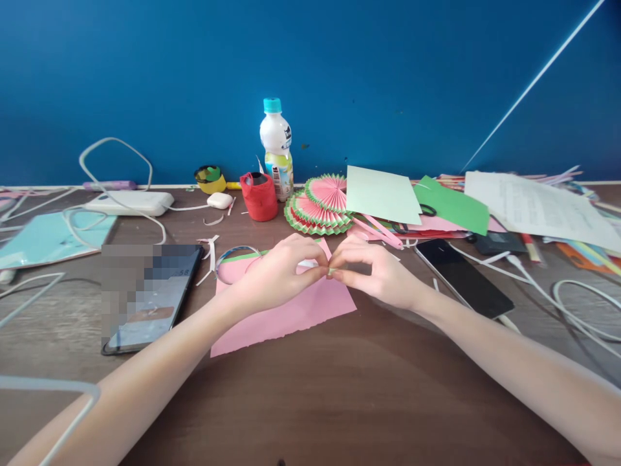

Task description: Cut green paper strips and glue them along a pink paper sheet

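Note:
My left hand (291,273) and my right hand (372,272) meet above a sheet of pink paper (286,323). Both are closed in a pinch, thumb against fingers, on a small pale-green piece (332,272); what it is made of is too small to tell. The pink sheet has a torn front edge and lies flat, with a green strip (242,257) showing at its back. By my left wrist, a ring-shaped item (223,259), perhaps a tape roll, is partly hidden. Pleated pink paper fans (330,194) with green edges rest behind my hands.
At the back stand a bottle (276,152) and a red roll (259,197). A tablet (155,304) lies left, a phone (463,277) right. Pale-green paper (383,194), green paper (453,204) and a printed sheet (538,207) pile up back right. White cables (567,310) trail at both sides.

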`<action>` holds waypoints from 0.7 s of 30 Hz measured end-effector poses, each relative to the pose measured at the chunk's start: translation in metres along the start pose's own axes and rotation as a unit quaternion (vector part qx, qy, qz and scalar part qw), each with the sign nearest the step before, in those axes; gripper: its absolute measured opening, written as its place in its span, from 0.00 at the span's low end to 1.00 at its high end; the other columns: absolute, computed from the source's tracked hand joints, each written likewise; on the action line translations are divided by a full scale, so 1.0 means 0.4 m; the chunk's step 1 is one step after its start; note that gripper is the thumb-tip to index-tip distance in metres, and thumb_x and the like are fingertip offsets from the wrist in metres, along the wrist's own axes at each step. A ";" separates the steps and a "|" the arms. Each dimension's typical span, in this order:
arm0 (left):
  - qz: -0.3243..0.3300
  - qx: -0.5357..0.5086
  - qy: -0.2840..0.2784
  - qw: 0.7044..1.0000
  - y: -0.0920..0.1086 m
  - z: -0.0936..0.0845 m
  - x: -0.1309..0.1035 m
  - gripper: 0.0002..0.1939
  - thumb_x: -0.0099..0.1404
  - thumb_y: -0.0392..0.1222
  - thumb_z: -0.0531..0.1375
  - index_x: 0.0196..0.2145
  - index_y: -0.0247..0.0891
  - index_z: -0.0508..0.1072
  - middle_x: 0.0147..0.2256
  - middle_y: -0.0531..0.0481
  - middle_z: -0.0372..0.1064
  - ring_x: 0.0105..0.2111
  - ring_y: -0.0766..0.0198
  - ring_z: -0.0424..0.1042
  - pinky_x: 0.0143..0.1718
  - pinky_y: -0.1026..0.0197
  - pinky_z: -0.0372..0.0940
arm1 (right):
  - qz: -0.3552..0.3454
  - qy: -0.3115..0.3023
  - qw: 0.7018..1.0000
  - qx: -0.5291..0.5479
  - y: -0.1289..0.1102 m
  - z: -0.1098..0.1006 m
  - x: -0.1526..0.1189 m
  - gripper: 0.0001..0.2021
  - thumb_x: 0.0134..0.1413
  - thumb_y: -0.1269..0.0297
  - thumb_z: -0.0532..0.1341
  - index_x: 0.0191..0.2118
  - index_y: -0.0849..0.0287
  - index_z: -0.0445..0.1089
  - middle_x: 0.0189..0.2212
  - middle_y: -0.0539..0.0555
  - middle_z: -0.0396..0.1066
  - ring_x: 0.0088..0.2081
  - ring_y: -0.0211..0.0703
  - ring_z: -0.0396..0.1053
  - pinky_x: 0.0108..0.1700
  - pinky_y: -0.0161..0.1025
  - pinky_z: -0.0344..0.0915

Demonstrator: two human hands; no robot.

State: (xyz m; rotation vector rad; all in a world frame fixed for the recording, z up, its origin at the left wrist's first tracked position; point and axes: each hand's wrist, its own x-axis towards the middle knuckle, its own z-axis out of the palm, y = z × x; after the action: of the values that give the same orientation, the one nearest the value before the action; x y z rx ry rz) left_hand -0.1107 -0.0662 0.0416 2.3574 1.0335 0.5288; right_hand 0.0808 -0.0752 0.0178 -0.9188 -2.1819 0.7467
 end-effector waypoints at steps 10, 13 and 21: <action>-0.010 -0.013 -0.006 1.000 -0.002 0.000 -0.001 0.07 0.61 0.39 0.53 0.30 0.41 0.70 0.34 0.52 0.70 0.42 0.60 0.64 0.45 0.59 0.58 | -0.005 -0.002 1.000 0.006 0.005 -0.001 -0.002 0.05 0.54 0.67 0.59 0.29 0.56 0.71 0.29 0.50 0.72 0.35 0.41 0.63 0.39 0.42 0.60; -0.016 -0.019 -0.005 1.000 -0.002 0.001 -0.002 0.06 0.60 0.39 0.53 0.29 0.41 0.70 0.33 0.53 0.70 0.41 0.61 0.64 0.44 0.60 0.58 | -0.012 -0.005 1.000 0.005 0.004 -0.001 -0.002 0.06 0.55 0.67 0.58 0.29 0.57 0.71 0.29 0.51 0.72 0.35 0.41 0.62 0.39 0.42 0.60; -0.018 -0.018 -0.006 1.000 -0.002 0.001 -0.002 0.07 0.58 0.35 0.52 0.29 0.40 0.70 0.33 0.54 0.69 0.40 0.62 0.64 0.42 0.61 0.58 | -0.010 -0.005 1.000 0.012 0.006 0.001 -0.003 0.05 0.54 0.67 0.59 0.30 0.56 0.71 0.30 0.51 0.72 0.35 0.41 0.62 0.40 0.42 0.61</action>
State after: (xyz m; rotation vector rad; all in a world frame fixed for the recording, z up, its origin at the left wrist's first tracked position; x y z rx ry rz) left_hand -0.1114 -0.0665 0.0405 2.3043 1.0500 0.5139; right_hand 0.0822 -0.0749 0.0154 -0.8820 -2.1835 0.7676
